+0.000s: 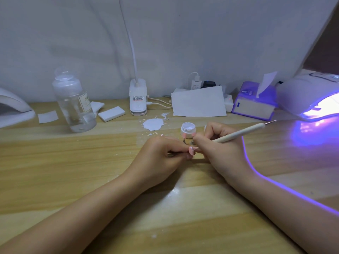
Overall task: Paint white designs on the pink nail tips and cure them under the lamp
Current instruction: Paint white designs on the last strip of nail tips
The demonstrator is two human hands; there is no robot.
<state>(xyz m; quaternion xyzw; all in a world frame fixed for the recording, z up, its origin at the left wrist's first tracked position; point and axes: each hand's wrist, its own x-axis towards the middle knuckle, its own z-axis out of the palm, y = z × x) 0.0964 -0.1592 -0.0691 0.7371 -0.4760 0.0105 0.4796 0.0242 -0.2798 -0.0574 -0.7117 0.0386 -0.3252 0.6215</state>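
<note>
Low over the counter (pixel 73 180), left hand (pixel 161 158) pinching a pink nail tip (pixel 191 150), right hand (pixel 218 143) gripping the dotting pen (pixel 240 133). Light, stiff, probably slippery; best held by its edges.

Three small pink nail tips (pixel 246 150) show: one at centre, two just toward twelve o'clock. Two white dome-shaped curing lamps (pixel 310 96) sit at nine and two o'clock. One clear plastic bottle (pixel 74 101) stands at ten o'clock.
</note>
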